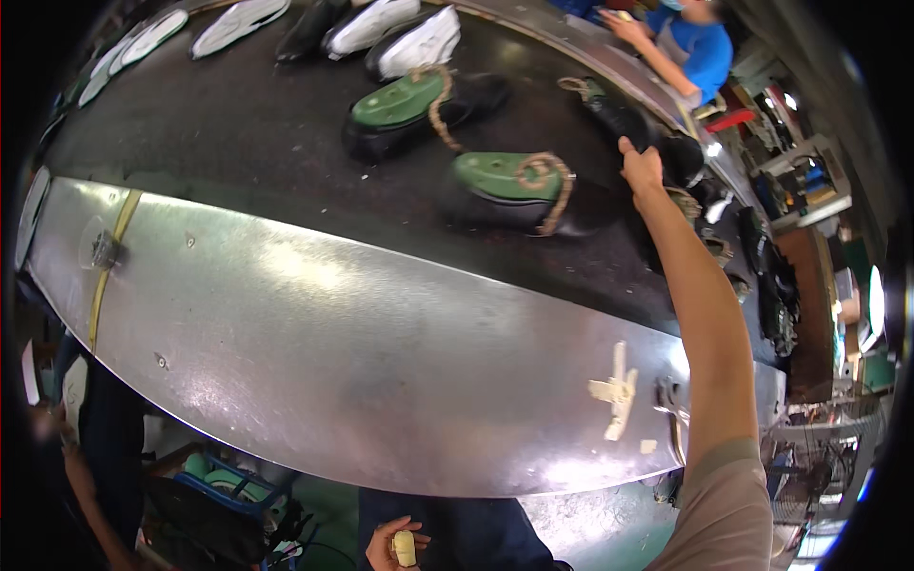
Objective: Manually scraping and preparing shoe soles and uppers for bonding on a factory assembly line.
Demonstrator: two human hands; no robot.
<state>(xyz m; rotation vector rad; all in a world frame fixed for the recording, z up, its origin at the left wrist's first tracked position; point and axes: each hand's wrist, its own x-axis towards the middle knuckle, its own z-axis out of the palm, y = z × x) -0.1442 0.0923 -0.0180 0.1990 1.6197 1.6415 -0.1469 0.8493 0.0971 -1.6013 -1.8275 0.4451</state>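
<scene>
My right arm stretches far across the dark work surface (248,143). At its far end my right hand (644,173) is closed on the near end of a black shoe (617,116), part of its fingers hidden. Left of it lie two black shoe uppers with green shoe lasts (509,177) (405,102) inside, their tops showing and brown cord looped on them. Low at the bottom edge, over my dark-clothed lap, my left hand (383,545) curls around a small pale yellow piece with a rounded end (405,548); its kind is unclear.
A curved metal ledge (381,371) with tape strips (617,390) lies nearest me. White soles (238,27) and black shoes line the far left; more black shoes (779,285) lie right. One person in blue (700,52) works across; another person's arm (90,495) shows left.
</scene>
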